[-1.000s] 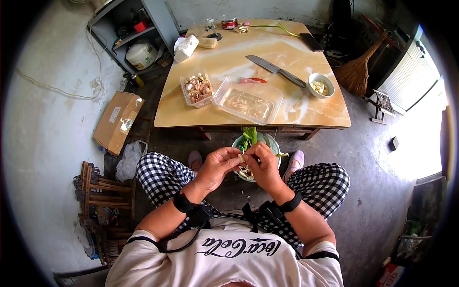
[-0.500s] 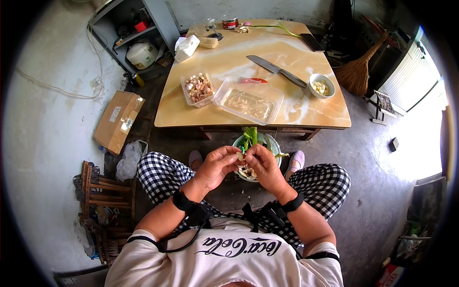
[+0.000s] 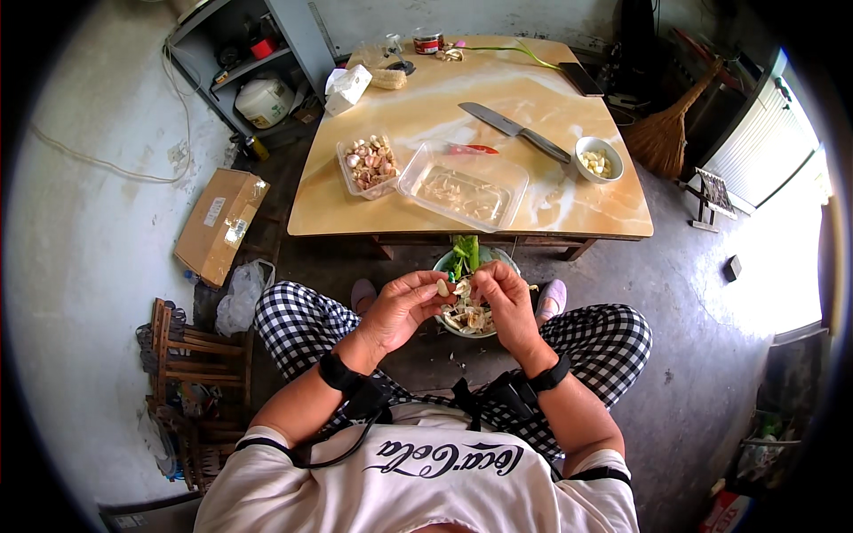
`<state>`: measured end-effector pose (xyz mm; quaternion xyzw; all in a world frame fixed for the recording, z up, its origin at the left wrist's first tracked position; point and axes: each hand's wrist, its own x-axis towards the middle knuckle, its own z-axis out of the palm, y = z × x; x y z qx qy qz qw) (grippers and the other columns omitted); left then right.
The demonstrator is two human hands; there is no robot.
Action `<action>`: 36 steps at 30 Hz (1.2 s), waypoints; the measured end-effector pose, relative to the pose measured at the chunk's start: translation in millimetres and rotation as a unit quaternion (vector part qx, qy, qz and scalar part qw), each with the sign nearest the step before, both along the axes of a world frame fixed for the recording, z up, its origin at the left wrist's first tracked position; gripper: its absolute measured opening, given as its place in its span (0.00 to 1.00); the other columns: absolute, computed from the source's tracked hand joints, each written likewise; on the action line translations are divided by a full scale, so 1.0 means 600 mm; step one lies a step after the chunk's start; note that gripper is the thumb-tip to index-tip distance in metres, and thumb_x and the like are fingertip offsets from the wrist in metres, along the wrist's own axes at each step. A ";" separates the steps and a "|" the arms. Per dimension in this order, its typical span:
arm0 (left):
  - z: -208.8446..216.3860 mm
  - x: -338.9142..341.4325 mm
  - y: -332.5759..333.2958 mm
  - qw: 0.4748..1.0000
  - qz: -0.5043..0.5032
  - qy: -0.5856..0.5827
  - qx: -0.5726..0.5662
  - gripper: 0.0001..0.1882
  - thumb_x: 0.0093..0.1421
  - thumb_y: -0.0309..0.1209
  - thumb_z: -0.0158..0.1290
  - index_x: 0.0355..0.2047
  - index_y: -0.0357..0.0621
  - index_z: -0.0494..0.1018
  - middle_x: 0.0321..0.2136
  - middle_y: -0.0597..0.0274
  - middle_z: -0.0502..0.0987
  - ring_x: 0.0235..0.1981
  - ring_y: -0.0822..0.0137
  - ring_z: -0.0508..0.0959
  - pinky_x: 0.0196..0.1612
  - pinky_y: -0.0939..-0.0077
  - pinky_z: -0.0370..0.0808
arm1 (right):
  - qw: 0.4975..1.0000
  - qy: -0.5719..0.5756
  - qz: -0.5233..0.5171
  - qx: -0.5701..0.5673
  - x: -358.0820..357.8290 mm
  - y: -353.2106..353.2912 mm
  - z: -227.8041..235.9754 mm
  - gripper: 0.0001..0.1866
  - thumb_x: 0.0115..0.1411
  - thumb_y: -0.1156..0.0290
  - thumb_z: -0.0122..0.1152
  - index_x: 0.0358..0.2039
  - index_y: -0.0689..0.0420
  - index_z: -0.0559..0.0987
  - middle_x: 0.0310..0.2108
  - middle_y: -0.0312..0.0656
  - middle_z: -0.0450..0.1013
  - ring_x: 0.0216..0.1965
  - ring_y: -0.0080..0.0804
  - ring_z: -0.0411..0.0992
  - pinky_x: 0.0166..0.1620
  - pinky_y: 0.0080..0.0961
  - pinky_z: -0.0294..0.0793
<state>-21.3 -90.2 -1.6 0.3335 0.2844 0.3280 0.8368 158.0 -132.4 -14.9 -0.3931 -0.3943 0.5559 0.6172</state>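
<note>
Between the thumb and fingers of my left hand (image 3: 402, 311) is a pale garlic clove (image 3: 442, 288). My right hand (image 3: 506, 302) is pinched closed just to the right of it; whatever its fingertips hold is too small to make out. Both hands hover over a bowl (image 3: 508, 258) on the floor between my feet, with garlic skins (image 3: 467, 318) and green leafy stalks (image 3: 466, 253) in it. On the table, unpeeled garlic (image 3: 369, 162) fills a clear plastic tub at the left. Peeled cloves (image 3: 595, 163) lie in a white bowl (image 3: 613, 145) at the right.
A clear plastic container (image 3: 506, 218) with skin scraps stands near the front edge of the table (image 3: 320, 213). Behind it lie a red chilli (image 3: 473, 150) and a large knife (image 3: 511, 127). A cardboard box (image 3: 219, 224) and plastic bag (image 3: 242, 298) are at floor left.
My right hand has drawn away from the left, slightly to the right, opening a gap between them. More of the skins in the bowl shows. The left hand keeps the clove.
</note>
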 end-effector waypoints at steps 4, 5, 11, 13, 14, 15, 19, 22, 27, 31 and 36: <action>0.003 0.001 -0.001 1.000 0.002 0.018 0.008 0.12 0.57 0.26 0.49 0.42 0.39 0.69 0.36 0.61 0.75 0.38 0.68 0.75 0.40 0.80 0.70 | 0.999 -0.032 -0.019 0.018 -0.014 -0.004 0.013 0.04 0.55 0.78 0.54 0.25 0.60 0.69 0.23 0.31 0.65 0.23 0.13 0.63 0.26 0.10 0.63; 0.004 0.002 -0.001 0.999 0.005 0.029 0.014 0.12 0.56 0.26 0.49 0.41 0.39 0.69 0.36 0.61 0.75 0.38 0.68 0.75 0.39 0.81 0.70 | 0.999 -0.032 -0.019 0.018 -0.013 -0.005 0.014 0.04 0.55 0.78 0.54 0.25 0.60 0.69 0.23 0.31 0.65 0.23 0.13 0.63 0.26 0.10 0.63; -0.004 0.005 -0.004 0.990 0.032 0.093 0.101 0.11 0.53 0.24 0.53 0.38 0.40 0.70 0.31 0.66 0.74 0.33 0.75 0.74 0.34 0.86 0.69 | 0.987 -0.150 -0.014 0.055 -0.014 -0.002 0.002 0.02 0.53 0.82 0.53 0.28 0.62 0.72 0.25 0.35 0.66 0.24 0.17 0.65 0.28 0.13 0.65; -0.013 0.004 -0.002 0.985 0.036 0.111 0.130 0.11 0.53 0.24 0.53 0.37 0.40 0.70 0.30 0.67 0.74 0.32 0.77 0.74 0.34 0.87 0.69 | 0.979 -0.178 -0.018 0.099 -0.012 0.001 -0.012 0.05 0.50 0.84 0.52 0.28 0.63 0.72 0.25 0.37 0.65 0.25 0.20 0.65 0.29 0.15 0.65; -0.014 0.004 -0.002 0.978 0.040 0.129 0.159 0.10 0.53 0.23 0.54 0.37 0.39 0.70 0.30 0.68 0.74 0.31 0.78 0.73 0.33 0.88 0.69 | 0.979 -0.177 -0.018 0.099 -0.010 0.002 -0.012 0.05 0.50 0.84 0.52 0.28 0.63 0.72 0.25 0.37 0.65 0.25 0.20 0.65 0.29 0.15 0.65; -0.013 0.004 -0.002 0.978 0.040 0.129 0.159 0.10 0.53 0.23 0.54 0.37 0.39 0.70 0.30 0.68 0.74 0.31 0.78 0.73 0.33 0.88 0.69 | 0.976 -0.193 -0.011 0.103 -0.008 0.002 -0.011 0.05 0.49 0.84 0.52 0.28 0.62 0.72 0.25 0.37 0.65 0.26 0.21 0.65 0.30 0.16 0.65; -0.009 0.009 -0.004 0.969 0.040 0.140 0.198 0.10 0.53 0.21 0.53 0.36 0.37 0.69 0.30 0.67 0.74 0.33 0.79 0.73 0.36 0.87 0.71 | 0.979 -0.202 0.007 0.038 -0.009 -0.002 -0.006 0.02 0.51 0.80 0.53 0.27 0.63 0.73 0.25 0.37 0.65 0.26 0.20 0.65 0.29 0.16 0.65; -0.007 0.012 -0.006 0.959 0.044 0.151 0.234 0.09 0.52 0.19 0.53 0.35 0.37 0.69 0.29 0.67 0.74 0.32 0.79 0.73 0.36 0.87 0.71 | 0.990 -0.141 0.027 -0.003 -0.014 -0.004 -0.001 0.03 0.53 0.77 0.54 0.27 0.63 0.72 0.25 0.35 0.67 0.25 0.18 0.65 0.28 0.14 0.65; -0.009 0.011 -0.007 0.936 0.033 0.165 0.308 0.07 0.52 0.18 0.53 0.32 0.36 0.69 0.28 0.65 0.74 0.32 0.77 0.74 0.35 0.87 0.72 | 0.994 -0.067 0.078 -0.047 -0.012 -0.004 0.015 0.04 0.54 0.75 0.54 0.27 0.62 0.71 0.23 0.33 0.68 0.24 0.16 0.66 0.28 0.12 0.65; -0.001 0.014 -0.010 0.910 0.024 0.203 0.362 0.07 0.51 0.17 0.52 0.31 0.36 0.69 0.28 0.65 0.74 0.31 0.76 0.75 0.34 0.86 0.73 | 0.993 -0.011 0.098 -0.066 -0.008 -0.004 0.007 0.03 0.55 0.76 0.53 0.26 0.61 0.71 0.22 0.33 0.69 0.24 0.17 0.67 0.29 0.12 0.66; -0.001 0.012 -0.008 0.908 0.022 0.205 0.365 0.07 0.51 0.15 0.52 0.31 0.37 0.70 0.28 0.64 0.74 0.31 0.75 0.76 0.34 0.85 0.74 | 0.990 0.002 0.123 -0.072 -0.004 -0.002 0.009 0.04 0.55 0.74 0.54 0.27 0.60 0.71 0.21 0.33 0.69 0.24 0.17 0.67 0.29 0.13 0.67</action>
